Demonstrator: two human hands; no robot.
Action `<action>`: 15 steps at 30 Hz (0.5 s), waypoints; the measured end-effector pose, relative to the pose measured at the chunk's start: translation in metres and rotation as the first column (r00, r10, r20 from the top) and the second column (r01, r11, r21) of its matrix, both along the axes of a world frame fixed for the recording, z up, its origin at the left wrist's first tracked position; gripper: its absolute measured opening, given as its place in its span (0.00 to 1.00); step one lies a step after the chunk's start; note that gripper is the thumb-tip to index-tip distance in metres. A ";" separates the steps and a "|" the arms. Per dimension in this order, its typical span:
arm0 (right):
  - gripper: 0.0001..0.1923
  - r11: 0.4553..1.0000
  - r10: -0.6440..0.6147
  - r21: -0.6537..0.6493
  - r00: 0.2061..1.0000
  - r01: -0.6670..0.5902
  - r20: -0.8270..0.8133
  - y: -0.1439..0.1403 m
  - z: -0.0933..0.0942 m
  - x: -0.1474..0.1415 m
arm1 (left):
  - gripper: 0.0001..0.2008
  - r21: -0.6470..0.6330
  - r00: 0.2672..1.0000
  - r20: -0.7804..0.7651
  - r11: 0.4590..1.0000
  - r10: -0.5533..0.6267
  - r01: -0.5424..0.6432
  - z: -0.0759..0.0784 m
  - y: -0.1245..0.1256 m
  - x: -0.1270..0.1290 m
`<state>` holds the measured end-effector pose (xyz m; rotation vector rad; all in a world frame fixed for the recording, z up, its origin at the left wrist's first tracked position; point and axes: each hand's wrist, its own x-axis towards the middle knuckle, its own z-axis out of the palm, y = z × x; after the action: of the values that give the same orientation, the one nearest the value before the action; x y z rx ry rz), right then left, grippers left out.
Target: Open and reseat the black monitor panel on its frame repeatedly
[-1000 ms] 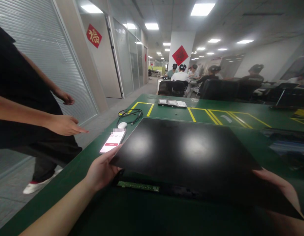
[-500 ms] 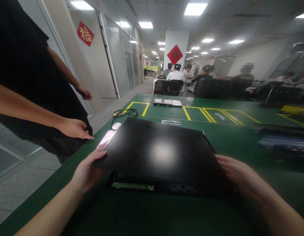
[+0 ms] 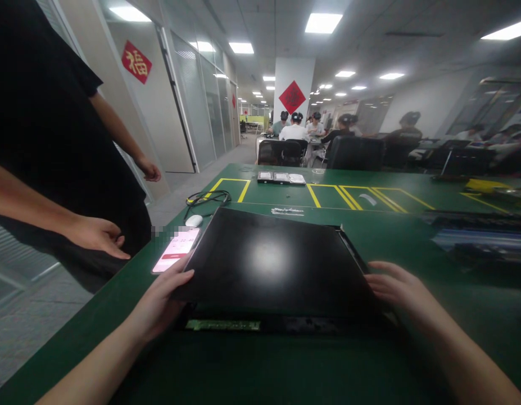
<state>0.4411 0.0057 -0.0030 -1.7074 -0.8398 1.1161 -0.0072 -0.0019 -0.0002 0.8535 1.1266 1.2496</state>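
Note:
A black, glossy LCD panel (image 3: 252, 259) is in front of me, its near edge raised over a dark frame (image 3: 302, 324). A strip of green circuit board (image 3: 222, 325) shows below that edge. My left hand (image 3: 165, 298) grips the panel's left side, thumb on top and fingers beneath. At the right side my right hand (image 3: 390, 287) holds the panel's edge, some of its fingers hidden. A lit pink phone (image 3: 176, 251) lies just beyond my left hand, and a white mouse (image 3: 194, 220) is behind it.
A co-worker's hand (image 3: 98, 236) hangs by the table's left edge. Black cable (image 3: 207, 198) lies coiled beyond the mouse. Several hard drives (image 3: 281, 178) sit at the far edge of the green table (image 3: 260, 371). Blurred dark parts (image 3: 479, 236) lie at right.
The panel's near edge sits slightly lower. The co-worker's pointing hand has drawn back left and its finger has lowered. More of the phone shows. My view has shifted slightly.

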 end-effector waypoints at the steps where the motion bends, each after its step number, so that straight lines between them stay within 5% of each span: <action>1: 0.19 1.000 -0.006 -0.001 1.000 0.006 0.010 0.000 0.000 0.000 | 0.29 -0.009 1.000 0.002 1.000 -0.022 0.022 -0.001 0.000 0.001; 15: 0.17 0.999 0.023 0.037 0.945 -0.037 0.327 0.000 -0.004 0.003 | 0.34 -0.116 0.998 0.029 0.992 -0.054 0.057 -0.004 0.004 0.003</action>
<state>0.4443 0.0060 -0.0070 -1.8778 -1.0891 0.8372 -0.0046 0.0017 -0.0038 0.7735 1.1363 1.1351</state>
